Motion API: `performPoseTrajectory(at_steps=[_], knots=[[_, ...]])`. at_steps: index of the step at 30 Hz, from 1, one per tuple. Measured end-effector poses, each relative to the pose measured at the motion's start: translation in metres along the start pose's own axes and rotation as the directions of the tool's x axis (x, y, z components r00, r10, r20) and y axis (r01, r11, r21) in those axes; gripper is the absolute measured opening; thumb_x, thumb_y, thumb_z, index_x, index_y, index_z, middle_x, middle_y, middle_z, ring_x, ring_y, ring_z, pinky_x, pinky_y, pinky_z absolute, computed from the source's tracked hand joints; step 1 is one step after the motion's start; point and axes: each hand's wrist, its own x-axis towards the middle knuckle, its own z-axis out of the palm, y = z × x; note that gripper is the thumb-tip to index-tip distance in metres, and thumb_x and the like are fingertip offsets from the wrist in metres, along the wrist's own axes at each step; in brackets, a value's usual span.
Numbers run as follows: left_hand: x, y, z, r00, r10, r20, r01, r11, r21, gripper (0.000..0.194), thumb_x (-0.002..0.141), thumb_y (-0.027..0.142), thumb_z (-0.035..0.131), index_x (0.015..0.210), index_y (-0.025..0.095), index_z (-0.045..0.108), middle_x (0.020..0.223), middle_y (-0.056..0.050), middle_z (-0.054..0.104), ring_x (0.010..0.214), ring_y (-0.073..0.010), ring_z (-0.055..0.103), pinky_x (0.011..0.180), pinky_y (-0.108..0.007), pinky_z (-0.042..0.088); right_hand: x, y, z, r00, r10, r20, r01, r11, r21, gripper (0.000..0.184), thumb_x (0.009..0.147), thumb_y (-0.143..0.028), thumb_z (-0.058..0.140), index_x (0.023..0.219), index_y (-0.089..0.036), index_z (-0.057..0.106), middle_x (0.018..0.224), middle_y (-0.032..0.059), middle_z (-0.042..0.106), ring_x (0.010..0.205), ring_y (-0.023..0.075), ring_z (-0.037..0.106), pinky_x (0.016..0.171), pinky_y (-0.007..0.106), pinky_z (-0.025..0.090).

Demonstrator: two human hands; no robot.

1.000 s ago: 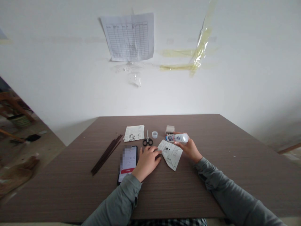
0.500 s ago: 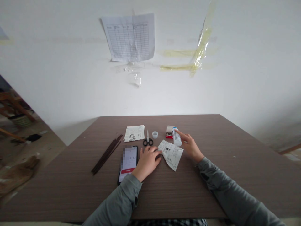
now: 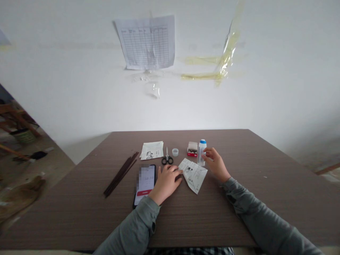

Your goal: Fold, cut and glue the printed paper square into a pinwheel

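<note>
My left hand lies palm down with its fingers spread, the fingertips at the left corner of a folded printed paper. A white plastic bottle with a blue top stands upright beyond the paper. At its right side is my right hand, thumb and fingers apart and overlapping the bottle's edge; whether they touch it is hard to tell. A small red-and-white box stands just left of the bottle. Black-handled scissors and a small translucent cap lie beyond my left hand.
A phone with a lit screen lies left of my left hand. Farther left are several thin dark sticks. A stack of printed papers sits behind the phone. The brown table meets a white wall.
The bottle has gone from tilted under my right hand's fingers to upright, beside the box. My right hand's fingers have drawn back to its right side. My left hand stays put.
</note>
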Motion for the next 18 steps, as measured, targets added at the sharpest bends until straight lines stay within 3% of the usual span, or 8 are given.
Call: performPoseTrajectory(at_steps=[4, 7, 12, 18], knots=[[-0.001, 0.002, -0.003, 1.000, -0.008, -0.004, 0.008, 1.000, -0.013, 0.043, 0.123, 0.021, 0.078, 0.161, 0.033, 0.094, 0.182, -0.013, 0.081, 0.177, -0.0469, 0.064, 0.155, -0.089, 0.042, 0.002, 0.004, 0.000, 0.998, 0.050, -0.044, -0.046, 0.996, 0.073, 0.071, 0.073, -0.076, 0.106, 0.106, -0.036, 0.056, 0.111, 0.0103, 0.092, 0.115, 0.0453, 0.093, 0.093, 0.059, 0.078], [-0.001, 0.004, -0.004, 1.000, -0.009, -0.001, 0.009, 1.000, -0.005, 0.043, 0.122, 0.020, 0.079, 0.161, 0.033, 0.094, 0.183, -0.013, 0.082, 0.178, -0.0468, 0.065, 0.155, -0.089, 0.042, 0.003, 0.010, 0.001, 0.996, 0.078, -0.045, -0.075, 0.994, 0.079, 0.078, 0.070, -0.074, 0.106, 0.111, -0.038, 0.050, 0.114, 0.0104, 0.093, 0.118, 0.0472, 0.094, 0.096, 0.064, 0.080], [-0.001, 0.004, -0.005, 1.000, -0.010, -0.009, 0.010, 1.000, -0.006, 0.044, 0.122, 0.019, 0.080, 0.161, 0.033, 0.095, 0.182, -0.013, 0.082, 0.178, -0.0468, 0.065, 0.154, -0.090, 0.042, 0.004, 0.018, 0.000, 0.997, 0.073, -0.024, -0.071, 0.995, 0.063, 0.079, 0.070, -0.059, 0.102, 0.130, -0.037, 0.054, 0.120, 0.0087, 0.093, 0.121, 0.0465, 0.095, 0.112, 0.072, 0.078], [-0.002, 0.005, -0.004, 1.000, -0.018, -0.018, 0.018, 1.000, 0.000, 0.043, 0.122, 0.019, 0.082, 0.160, 0.034, 0.095, 0.181, -0.012, 0.084, 0.177, -0.0456, 0.066, 0.154, -0.089, 0.045, 0.005, 0.018, -0.004, 0.999, 0.038, 0.001, -0.038, 0.999, -0.022, 0.071, 0.075, -0.045, 0.098, 0.140, -0.031, 0.074, 0.127, 0.0136, 0.097, 0.125, 0.0471, 0.095, 0.118, 0.069, 0.077]])
